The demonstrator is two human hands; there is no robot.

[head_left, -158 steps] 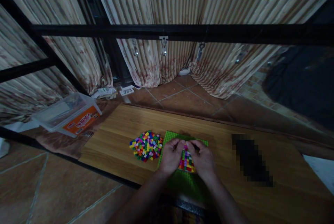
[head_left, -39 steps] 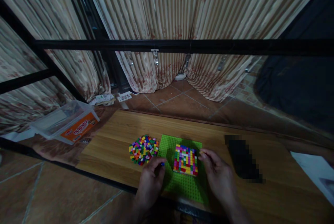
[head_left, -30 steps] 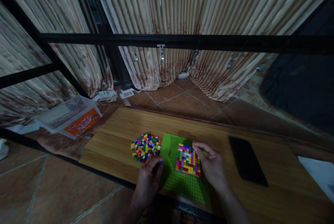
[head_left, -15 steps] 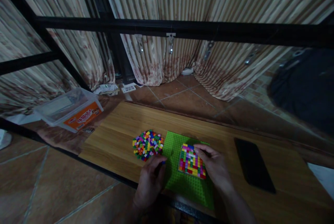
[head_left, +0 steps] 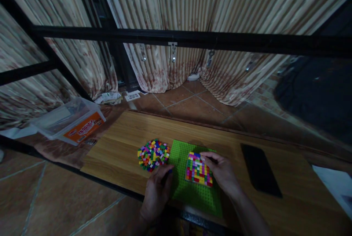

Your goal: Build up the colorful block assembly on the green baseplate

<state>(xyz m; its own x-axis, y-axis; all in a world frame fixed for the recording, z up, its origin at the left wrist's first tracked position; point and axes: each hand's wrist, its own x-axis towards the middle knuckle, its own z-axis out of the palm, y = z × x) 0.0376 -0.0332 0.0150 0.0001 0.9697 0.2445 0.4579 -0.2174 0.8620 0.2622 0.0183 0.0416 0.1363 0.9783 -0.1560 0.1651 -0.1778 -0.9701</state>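
My left hand is closed in a pinch on a small dark blue toy brick, just left of the green baseplate. In front of that hand lies a heap of small toy bricks in many colours. A square of multicoloured bricks, packed in rows, sits on the baseplate. At its far right corner is my right hand, with the fingers drawn together and touching the bricks there. Whatever its fingertips may hold is hidden.
A black phone-like slab lies on the wooden table at the right. Beyond the table's left end stands a clear plastic bin with an orange label. A black metal bar crosses in front of striped curtains.
The view has shifted slightly, so the whole scene sits a little further left. Both hands keep nearly the same places relative to the baseplate and bricks.
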